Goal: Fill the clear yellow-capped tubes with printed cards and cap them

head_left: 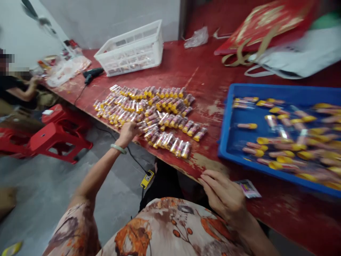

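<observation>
A large spread of small wrapped tubes with yellow caps (160, 113) lies in rows on the worn red table (202, 74). My left hand (128, 132) reaches out to the near left edge of that spread, fingers curled onto a tube there; a pale bangle sits on its wrist. My right hand (222, 193) rests at the table's near edge with fingers bent, beside a small printed packet (249, 188); whether it holds the packet is unclear. A blue tray (229, 142) at the right holds several loose yellow-capped tubes.
A white plastic basket (133, 49) stands at the back of the table, with a black tool and cord (92, 74) beside it. Red and white bags (279, 39) lie at the back right. Red stools (57, 133) stand on the floor at left, near another person (16, 89).
</observation>
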`<state>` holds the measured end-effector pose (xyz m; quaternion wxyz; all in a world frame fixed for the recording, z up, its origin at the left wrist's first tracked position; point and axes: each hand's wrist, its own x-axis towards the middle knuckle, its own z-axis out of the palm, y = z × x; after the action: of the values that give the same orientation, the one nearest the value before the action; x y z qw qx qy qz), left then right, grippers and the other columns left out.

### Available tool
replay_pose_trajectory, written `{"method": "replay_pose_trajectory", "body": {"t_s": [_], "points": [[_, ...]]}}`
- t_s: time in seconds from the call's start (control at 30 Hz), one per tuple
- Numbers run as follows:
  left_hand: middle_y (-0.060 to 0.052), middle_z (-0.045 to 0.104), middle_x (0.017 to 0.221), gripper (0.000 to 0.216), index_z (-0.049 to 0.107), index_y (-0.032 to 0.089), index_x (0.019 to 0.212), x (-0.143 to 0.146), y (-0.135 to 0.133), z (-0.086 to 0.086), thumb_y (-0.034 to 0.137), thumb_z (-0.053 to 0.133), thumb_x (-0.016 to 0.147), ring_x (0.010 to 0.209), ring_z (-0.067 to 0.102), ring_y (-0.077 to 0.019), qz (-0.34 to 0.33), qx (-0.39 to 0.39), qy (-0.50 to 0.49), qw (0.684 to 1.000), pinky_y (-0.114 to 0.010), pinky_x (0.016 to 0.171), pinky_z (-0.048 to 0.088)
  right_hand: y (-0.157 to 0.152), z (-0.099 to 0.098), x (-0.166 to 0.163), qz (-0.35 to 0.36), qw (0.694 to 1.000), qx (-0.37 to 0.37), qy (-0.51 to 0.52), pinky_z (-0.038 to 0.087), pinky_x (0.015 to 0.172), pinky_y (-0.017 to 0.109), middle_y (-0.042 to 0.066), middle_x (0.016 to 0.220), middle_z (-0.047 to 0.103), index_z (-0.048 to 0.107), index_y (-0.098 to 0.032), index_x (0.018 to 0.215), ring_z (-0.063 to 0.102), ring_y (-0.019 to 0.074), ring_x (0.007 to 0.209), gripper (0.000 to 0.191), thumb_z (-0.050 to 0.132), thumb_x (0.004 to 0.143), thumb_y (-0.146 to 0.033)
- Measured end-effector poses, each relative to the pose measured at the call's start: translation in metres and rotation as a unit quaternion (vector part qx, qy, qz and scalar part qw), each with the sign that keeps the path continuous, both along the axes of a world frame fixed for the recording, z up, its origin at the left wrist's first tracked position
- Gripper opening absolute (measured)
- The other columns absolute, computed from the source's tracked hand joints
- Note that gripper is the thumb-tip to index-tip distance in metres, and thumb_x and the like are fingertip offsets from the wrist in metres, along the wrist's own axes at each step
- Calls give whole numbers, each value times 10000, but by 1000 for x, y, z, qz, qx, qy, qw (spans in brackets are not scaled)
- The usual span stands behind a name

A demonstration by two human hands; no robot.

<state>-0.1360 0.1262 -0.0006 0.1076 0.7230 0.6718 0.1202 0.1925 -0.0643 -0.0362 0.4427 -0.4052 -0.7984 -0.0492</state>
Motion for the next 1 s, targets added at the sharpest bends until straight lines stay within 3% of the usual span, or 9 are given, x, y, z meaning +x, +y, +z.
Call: {"method": "replay_pose_trajectory", "body": {"t_s": [0.2,0.37,0.43,0.53,0.73,0.77,0.83,0.93,1.0], "points": [[-31,529,503,350,627,152,621,-7,-5,9,396,471,816,541,463,-164,-7,43,-21,999,-282,567,266,38,26,49,-16,999,-21,-33,521,726,266,65,877,668,618,-176,922,647,151,817,137,531,861,-90],[-24,542,607,293,637,167,743,6,-39,15,402,497,845,601,473,-159,125,213,-160,956,-274,577,304,130,30,130,-259,917,-251,-169,409,698,315,133,1006,645,651,-148,847,595,234,907,192,460,856,-168],[2,541,610,292,649,165,828,30,-62,14,421,510,847,547,460,-123,146,136,-391,899,-244,540,334,161,25,147,-267,896,-302,-185,358,650,300,136,920,649,636,-137,763,584,235,847,119,519,766,-117],[9,584,584,254,628,150,870,75,-93,9,379,606,761,480,485,-103,143,-124,-650,736,-211,462,329,181,16,154,-253,899,-320,-161,319,622,296,117,754,624,564,-147,613,565,216,752,101,596,708,-136],[-85,709,749,289,631,135,842,134,-125,1,381,728,727,659,651,-172,83,-201,-738,639,-243,564,462,131,32,142,-264,918,-286,72,353,596,327,73,791,553,560,-220,791,505,192,680,207,524,827,-421],[-89,717,779,280,645,133,833,140,-128,0,377,736,731,685,659,-173,78,-207,-746,628,-246,586,472,114,37,133,-214,904,-291,230,356,561,314,56,814,544,564,-243,834,489,175,652,202,565,799,-441],[-80,722,806,258,683,124,807,148,-132,-3,353,762,717,710,658,-160,86,-212,-750,620,-243,624,482,78,45,104,-59,796,-333,502,296,461,276,30,766,490,555,-262,787,442,143,587,191,636,724,-423],[-48,715,777,221,735,116,780,158,-137,-9,304,799,683,696,620,-110,113,-204,-745,625,-218,682,467,33,44,48,110,627,-431,639,171,372,218,-10,682,376,547,-236,778,306,93,496,194,608,715,-409],[-35,705,736,226,752,118,787,163,-141,-12,307,804,677,662,589,-93,121,-209,-742,626,-214,678,448,18,36,16,159,563,-473,659,170,351,202,3,716,426,512,-219,752,329,92,502,195,595,709,-389]]}}
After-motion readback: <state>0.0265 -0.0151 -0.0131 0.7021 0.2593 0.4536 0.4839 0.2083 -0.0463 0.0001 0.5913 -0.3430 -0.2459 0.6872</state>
